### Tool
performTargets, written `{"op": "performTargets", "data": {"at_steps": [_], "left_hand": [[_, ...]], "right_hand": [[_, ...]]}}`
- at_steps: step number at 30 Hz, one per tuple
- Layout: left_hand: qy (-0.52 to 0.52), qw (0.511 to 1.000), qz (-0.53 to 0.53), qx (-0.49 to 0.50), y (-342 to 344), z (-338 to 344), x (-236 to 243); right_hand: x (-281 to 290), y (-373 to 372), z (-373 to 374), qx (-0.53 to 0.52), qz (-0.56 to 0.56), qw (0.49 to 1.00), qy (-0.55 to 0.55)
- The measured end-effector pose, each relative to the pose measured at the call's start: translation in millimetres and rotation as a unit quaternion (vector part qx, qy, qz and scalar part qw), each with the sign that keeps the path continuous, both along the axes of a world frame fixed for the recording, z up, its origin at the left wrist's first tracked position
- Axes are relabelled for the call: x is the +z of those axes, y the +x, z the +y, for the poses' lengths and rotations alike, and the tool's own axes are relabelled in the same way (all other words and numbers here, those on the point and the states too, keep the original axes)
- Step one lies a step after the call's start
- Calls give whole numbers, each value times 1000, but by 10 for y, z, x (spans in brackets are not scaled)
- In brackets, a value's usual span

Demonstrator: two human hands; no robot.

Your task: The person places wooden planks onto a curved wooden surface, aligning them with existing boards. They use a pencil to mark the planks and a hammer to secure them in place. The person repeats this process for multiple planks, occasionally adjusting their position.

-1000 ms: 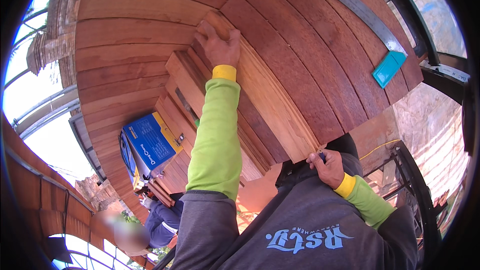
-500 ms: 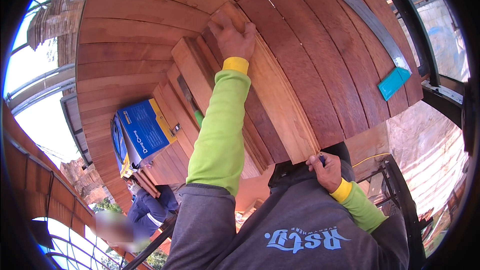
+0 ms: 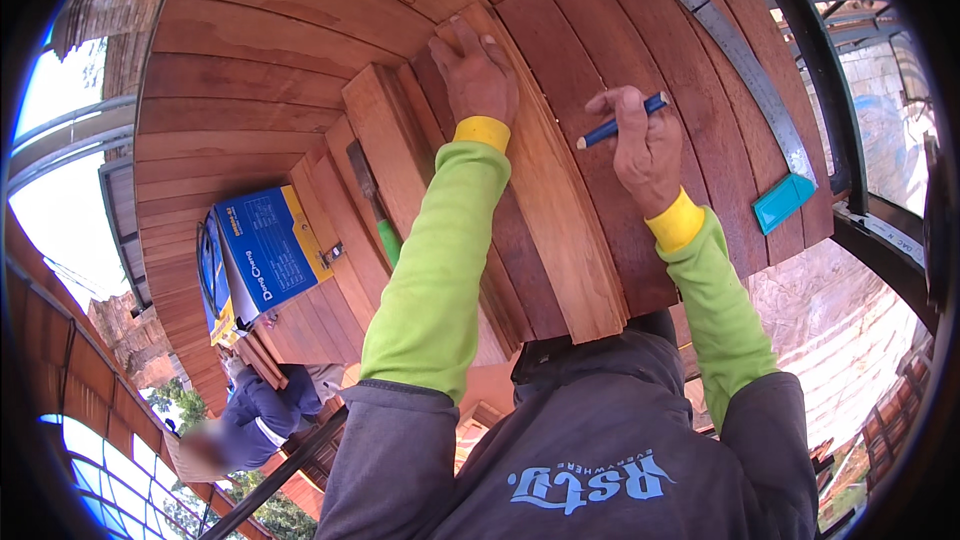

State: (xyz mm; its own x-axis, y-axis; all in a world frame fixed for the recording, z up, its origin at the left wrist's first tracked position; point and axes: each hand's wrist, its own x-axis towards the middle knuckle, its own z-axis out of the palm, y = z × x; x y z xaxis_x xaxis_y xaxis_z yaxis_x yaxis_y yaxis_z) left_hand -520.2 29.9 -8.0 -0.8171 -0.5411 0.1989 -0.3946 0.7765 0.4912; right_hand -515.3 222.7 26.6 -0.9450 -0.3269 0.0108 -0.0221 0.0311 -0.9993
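Moved upward, right hand point(image 3: 648, 160) holds pencil point(image 3: 602, 132) beside board point(image 3: 560, 220); left hand point(image 3: 482, 82) clasps board's far end.

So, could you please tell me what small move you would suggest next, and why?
I would probably bring the blue pencil to the pale board: the right hand holds the pencil with its light tip pointing towards that board, while the left hand rests on the board's far end.

Bright daylight point(image 3: 62, 245) at left; dark metal frame point(image 3: 822, 70) at right.
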Motion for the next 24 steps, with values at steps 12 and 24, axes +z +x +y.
{"op": "performTargets", "data": {"at_steps": [12,24], "left_hand": [[-11,999,-22,22,15,-7,-27],[-35,998,-46,27,2,10,-38]], "right_hand": [[-450,-606,-923,4,77,996,-39],[-179,567,273,73,-49,996,13]]}}
